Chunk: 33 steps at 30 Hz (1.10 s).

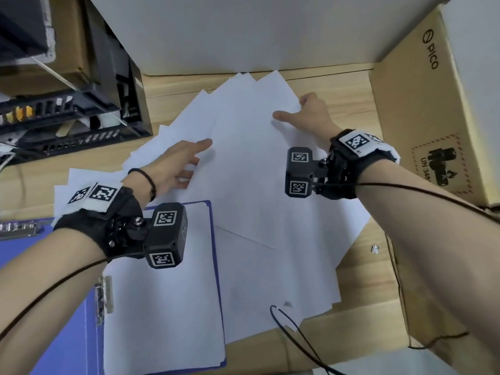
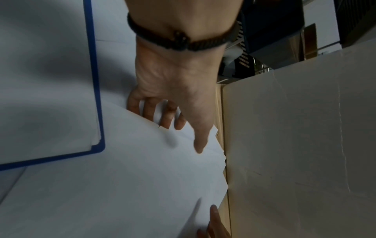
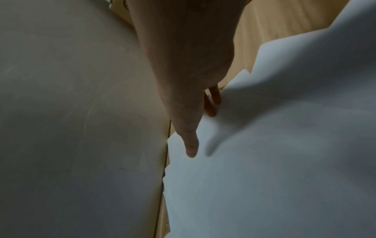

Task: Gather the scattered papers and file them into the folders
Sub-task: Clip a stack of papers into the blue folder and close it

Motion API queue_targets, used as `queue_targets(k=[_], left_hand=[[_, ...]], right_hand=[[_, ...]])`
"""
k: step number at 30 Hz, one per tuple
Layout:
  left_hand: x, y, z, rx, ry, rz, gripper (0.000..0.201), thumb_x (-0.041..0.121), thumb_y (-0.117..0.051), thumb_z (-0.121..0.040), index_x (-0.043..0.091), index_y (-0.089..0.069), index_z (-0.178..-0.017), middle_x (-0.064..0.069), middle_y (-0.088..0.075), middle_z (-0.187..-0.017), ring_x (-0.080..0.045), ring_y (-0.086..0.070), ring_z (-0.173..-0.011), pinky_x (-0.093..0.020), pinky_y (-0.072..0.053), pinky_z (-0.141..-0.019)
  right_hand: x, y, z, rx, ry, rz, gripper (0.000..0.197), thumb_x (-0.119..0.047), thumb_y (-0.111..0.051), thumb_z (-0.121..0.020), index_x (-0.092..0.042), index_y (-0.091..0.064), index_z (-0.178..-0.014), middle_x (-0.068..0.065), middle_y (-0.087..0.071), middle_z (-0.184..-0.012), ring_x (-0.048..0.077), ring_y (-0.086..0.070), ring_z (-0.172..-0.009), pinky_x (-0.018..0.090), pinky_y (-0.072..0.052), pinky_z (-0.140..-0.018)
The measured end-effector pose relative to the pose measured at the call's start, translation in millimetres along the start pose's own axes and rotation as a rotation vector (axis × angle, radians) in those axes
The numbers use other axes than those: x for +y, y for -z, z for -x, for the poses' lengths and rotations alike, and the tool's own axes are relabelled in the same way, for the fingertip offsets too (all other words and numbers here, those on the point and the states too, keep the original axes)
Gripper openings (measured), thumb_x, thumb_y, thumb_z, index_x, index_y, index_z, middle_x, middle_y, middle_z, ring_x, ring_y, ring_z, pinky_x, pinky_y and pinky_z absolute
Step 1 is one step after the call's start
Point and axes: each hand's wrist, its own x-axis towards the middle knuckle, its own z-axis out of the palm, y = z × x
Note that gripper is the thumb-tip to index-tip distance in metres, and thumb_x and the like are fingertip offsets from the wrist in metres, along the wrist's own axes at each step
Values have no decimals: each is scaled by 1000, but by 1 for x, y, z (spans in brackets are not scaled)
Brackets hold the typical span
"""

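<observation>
Several white paper sheets [image 1: 243, 163] lie fanned over the wooden desk [image 1: 362, 307]. An open blue folder [image 1: 213, 239] at the lower left holds a stack of sheets, and its blue edge [image 2: 97, 96] shows in the left wrist view. My left hand [image 1: 197, 161] [image 2: 183, 112] has its fingers slid under the left edge of the top sheet, its thumb stretched out just over the paper. At that sheet's far right corner my right hand [image 1: 303, 112] [image 3: 193, 122] has its fingers tucked at the edge. Its thumb lies straight above the sheet [image 3: 264, 161].
A tall cardboard box [image 1: 422, 117] stands along the right side. Black stacked trays [image 1: 81, 104] fill the back left. A pale partition [image 1: 243, 31] closes the back. Metal clips [image 1: 104, 301] sit on the folder's left, and a black cable [image 1: 297, 334] loops over the near papers.
</observation>
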Motion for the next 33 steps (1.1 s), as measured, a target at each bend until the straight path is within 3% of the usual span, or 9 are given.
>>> queue_targets(k=[5,10,17,19,24,26,28,30,33], left_hand=[[-1,0,-2,-11,6,-26,56,55,-70,-78,31,-48,-124,3,-56,-100,-16,-54,-72,-29,-45,-66],[-1,-6,-3,34,-20,-92,59,50,-70,-79,31,-44,-129,7,-47,-93,-13,-43,-65,-26,-40,-63],[2,-7,-2,64,-10,-100,63,50,-72,-78,33,-41,-129,-4,-54,-114,-9,-46,-59,-23,-40,-53],[4,-8,-4,68,-10,-124,64,50,-72,-78,33,-38,-129,-10,-53,-132,-10,-49,-60,-23,-41,-53],[2,-6,-4,29,-16,-164,74,51,-75,-74,32,-34,-133,6,-54,-108,-14,-60,-82,-29,-50,-69],[4,-2,-4,-2,7,-143,68,46,-76,-75,30,-38,-130,4,-57,-109,-16,-58,-78,-32,-50,-73],[5,1,-4,-29,32,-130,58,43,-77,-76,29,-45,-122,0,-57,-102,-19,-52,-73,-30,-47,-66],[4,3,-2,-59,43,-111,40,39,-77,-77,29,-51,-106,1,-55,-93,-19,-47,-71,-26,-43,-58],[-3,7,-4,-79,43,-82,33,30,-77,-79,25,-45,-78,6,-60,-75,-11,-53,-53,-18,-43,-48]], right_hand=[[-16,-16,-4,-67,-29,179,90,-54,-75,-75,-7,-33,-139,12,-48,-136,33,-41,-129,46,-39,-105],[-25,-32,-5,36,-8,347,100,-57,-79,-66,-7,-33,-139,11,-27,-143,30,-26,-135,43,-33,-108],[-43,-31,-6,75,-35,503,97,-45,-83,-67,-9,-28,-138,15,-42,-135,31,-39,-125,40,-35,-100],[-48,-22,-8,22,-21,491,94,-40,-82,-70,-7,-26,-139,14,-51,-130,32,-48,-121,42,-35,-99],[-40,-10,-3,-260,37,252,70,-34,-79,-76,-3,-46,-130,12,-57,-122,28,-59,-105,35,-46,-82],[-37,-11,7,-386,32,169,73,-32,-76,-80,0,-44,-137,17,-51,-142,28,-63,-107,36,-48,-90],[-35,-13,16,-485,30,152,77,-36,-73,-85,-12,-35,-148,8,-40,-152,26,-57,-123,37,-44,-104],[-29,-13,18,-531,48,100,65,-36,-73,-85,-21,-44,-141,0,-49,-135,22,-58,-114,28,-48,-90],[-24,-13,21,-409,147,-59,19,-24,-72,-86,-17,-62,-100,-4,-62,-93,14,-60,-75,23,-46,-65]])
